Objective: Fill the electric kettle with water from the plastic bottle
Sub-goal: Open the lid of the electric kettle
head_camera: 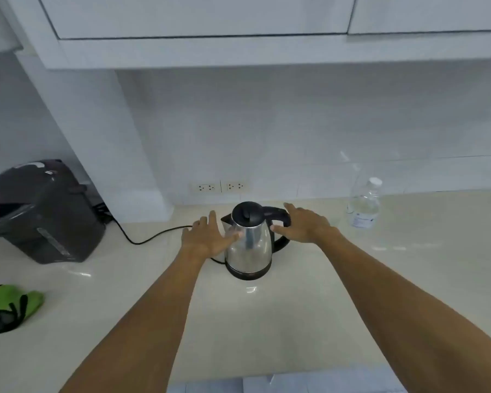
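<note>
A steel electric kettle (248, 248) with a black lid and black handle stands on its base in the middle of the pale counter, lid closed. My left hand (207, 236) is spread open at the kettle's left side, thumb touching the steel body. My right hand (304, 222) is open over the black handle on the right, fingers extended and resting on it without gripping. A clear plastic bottle (364, 205) with a white cap stands upright to the right, near the wall, apart from both hands.
A dark hot-water dispenser (40, 214) sits at the left with a black cord (153, 236) running across the counter toward the kettle. A green cloth item (9, 307) lies at the front left. Wall sockets (220, 187) are behind the kettle. Cabinets hang overhead.
</note>
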Demonstrator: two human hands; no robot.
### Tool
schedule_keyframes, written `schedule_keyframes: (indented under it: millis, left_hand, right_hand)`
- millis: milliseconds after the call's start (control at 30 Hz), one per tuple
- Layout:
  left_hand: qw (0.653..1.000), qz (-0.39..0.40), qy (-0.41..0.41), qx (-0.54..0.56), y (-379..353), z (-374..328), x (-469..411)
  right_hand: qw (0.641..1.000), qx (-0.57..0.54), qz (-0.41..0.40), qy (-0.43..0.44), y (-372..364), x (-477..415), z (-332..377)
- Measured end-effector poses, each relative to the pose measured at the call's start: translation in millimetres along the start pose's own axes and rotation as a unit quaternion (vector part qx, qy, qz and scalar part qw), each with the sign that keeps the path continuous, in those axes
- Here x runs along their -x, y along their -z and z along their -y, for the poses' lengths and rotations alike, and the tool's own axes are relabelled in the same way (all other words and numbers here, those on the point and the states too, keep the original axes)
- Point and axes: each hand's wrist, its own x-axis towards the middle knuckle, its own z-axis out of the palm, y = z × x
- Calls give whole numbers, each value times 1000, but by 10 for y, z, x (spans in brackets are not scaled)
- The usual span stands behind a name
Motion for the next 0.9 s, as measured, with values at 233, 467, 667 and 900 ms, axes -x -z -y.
schedule_keyframes:
  millis: [233,467,667,900]
  left_hand:
    - [956,51,18,289,-457,7,-307]
    - [918,5,-9,396,-728,-78,-327]
    - [911,-30,6,410,-863,-133,-342]
    - [912,-68,-25,403,-747,-178,-325]
  right_hand:
    - [982,-185,-3,-22,-505,-398,-376]
    - [967,-247,-43,-35,-808,-582,-543]
    - [964,-255,-73,-33,-875,-633,-561]
    - [956,-268,-118,-31,-795,-574,-542]
